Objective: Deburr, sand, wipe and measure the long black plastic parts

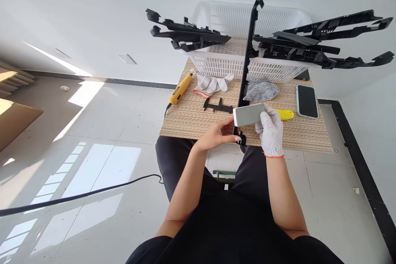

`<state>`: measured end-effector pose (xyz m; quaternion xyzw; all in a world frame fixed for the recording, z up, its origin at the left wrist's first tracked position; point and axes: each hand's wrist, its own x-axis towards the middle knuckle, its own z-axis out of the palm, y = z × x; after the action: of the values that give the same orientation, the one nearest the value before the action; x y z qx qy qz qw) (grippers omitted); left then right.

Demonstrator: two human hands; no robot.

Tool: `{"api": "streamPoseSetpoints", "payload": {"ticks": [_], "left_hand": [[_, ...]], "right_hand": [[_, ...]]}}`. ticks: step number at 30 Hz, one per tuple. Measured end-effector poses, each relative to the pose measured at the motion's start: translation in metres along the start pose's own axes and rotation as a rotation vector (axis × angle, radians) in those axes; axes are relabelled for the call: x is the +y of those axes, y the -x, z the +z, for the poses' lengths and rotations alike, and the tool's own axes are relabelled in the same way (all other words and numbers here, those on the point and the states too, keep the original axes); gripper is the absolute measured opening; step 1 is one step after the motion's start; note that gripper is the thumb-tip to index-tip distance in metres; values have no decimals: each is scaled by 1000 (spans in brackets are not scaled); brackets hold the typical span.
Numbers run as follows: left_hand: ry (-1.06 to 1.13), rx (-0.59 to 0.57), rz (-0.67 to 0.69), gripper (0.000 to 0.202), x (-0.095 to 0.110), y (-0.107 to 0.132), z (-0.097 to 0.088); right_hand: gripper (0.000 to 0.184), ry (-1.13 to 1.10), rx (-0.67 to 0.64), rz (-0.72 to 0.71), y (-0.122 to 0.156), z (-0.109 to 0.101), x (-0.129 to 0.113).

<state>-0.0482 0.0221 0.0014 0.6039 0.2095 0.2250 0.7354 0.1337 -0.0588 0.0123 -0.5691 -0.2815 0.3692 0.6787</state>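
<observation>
My bare left hand [215, 135] is closed around the lower end of a long black plastic trim strip [246, 64]. This strip runs up over the table and across the front of the basket. In my right hand [271, 132], which wears a white knit glove with an orange cuff, I grip a flat rectangular grey block [250, 115] with a white edge. The block lies over the strip just above my left fingers; whether the two touch I cannot tell. Beyond my right hand, a yellow handle [286, 114] sticks out, its other end hidden.
A white plastic basket [221, 66] holds several black trim pieces [309, 45] jutting out both sides. On the wooden table [192, 126] lie a yellow rotary tool [180, 90], a white glove [213, 84], a black caliper [219, 105], a grey cloth item [262, 90] and a phone [307, 101].
</observation>
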Motion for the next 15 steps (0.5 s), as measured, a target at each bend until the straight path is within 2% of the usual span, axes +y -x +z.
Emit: {"api": "streamPoseSetpoints", "payload": {"ticks": [3,7,10,11,12,15], "left_hand": [[-3,13,-16,57,0,0,0],[1,1,-7,61,0,1,0],[-23,26,-34,58,1,1,0],[-20,25,-40,59,1,1,0],[-10,20,-41,61,0,1,0],[42,16,-19,69,0,0,0]], "right_hand": [[36,62,-71,44,1,0,0],[30,-14,26,9,1,-1,1],[35,45,-96,54,2,-1,0],[37,31,-95,65,2,-1,0],[36,-7,-50,61,3,-1,0],[34,-146,207,12,3,-2,-1]]}}
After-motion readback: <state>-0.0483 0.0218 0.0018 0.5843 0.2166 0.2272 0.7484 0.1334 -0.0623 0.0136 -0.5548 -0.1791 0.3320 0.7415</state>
